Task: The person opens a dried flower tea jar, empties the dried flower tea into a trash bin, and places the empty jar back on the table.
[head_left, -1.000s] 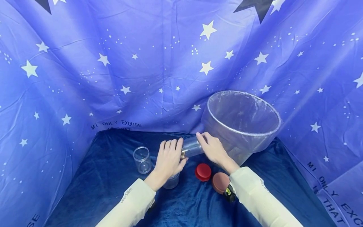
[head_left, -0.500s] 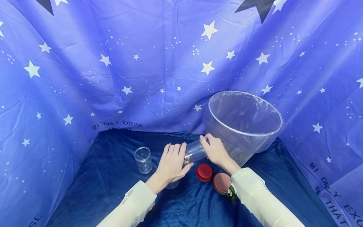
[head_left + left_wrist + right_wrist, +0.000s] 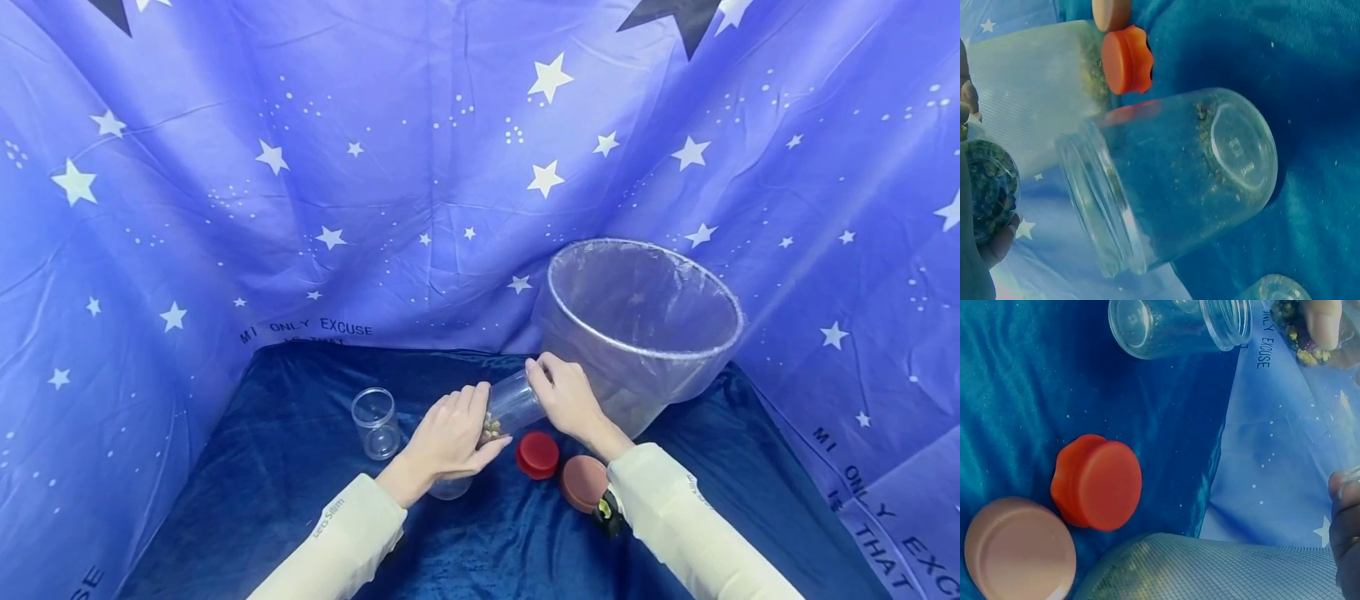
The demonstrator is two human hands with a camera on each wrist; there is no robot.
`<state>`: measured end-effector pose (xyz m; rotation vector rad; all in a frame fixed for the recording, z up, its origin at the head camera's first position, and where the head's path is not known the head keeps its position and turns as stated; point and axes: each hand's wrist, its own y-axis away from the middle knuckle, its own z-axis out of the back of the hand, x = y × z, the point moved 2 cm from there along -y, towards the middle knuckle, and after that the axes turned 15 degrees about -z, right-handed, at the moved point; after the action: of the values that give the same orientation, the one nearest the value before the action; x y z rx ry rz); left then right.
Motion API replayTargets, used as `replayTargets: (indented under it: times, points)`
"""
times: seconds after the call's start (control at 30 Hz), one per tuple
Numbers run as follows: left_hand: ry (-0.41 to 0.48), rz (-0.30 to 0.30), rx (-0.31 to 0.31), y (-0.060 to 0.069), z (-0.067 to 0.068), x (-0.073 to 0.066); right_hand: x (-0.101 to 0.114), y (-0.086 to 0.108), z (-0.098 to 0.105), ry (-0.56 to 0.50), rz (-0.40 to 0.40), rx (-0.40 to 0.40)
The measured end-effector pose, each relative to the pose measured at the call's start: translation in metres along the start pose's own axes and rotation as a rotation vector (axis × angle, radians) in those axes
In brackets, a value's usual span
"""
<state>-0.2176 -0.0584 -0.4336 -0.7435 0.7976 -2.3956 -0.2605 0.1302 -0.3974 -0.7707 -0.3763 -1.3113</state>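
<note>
We grip a clear jar tilted above the blue cloth: our left hand curls its fingers round the lower end, where dried bits gather; our right hand clasps the upper end. A second jar stands uncapped below.

The starry blue cloth says "MI ONLY EXCUSE" at the back, and "MI ONLY EXC" with "THAT" on the right. The left sleeve seems to say "Let's Slim". The right sleeve's letters are too tiny.
</note>
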Motion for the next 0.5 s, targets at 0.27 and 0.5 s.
replayTargets:
  times: [0.27,0.5]
  points:
    - [0.027,-0.004,-0.019,-0.0003,0.0023,0.0003,0.0022,0.0014,0.0001,-0.004,0.086,-0.045]
    - [0.054,-0.020,-0.034,0.0017,0.0070,0.0027,0.0032,0.0042,-0.0030,-0.004,0.105,-0.049]
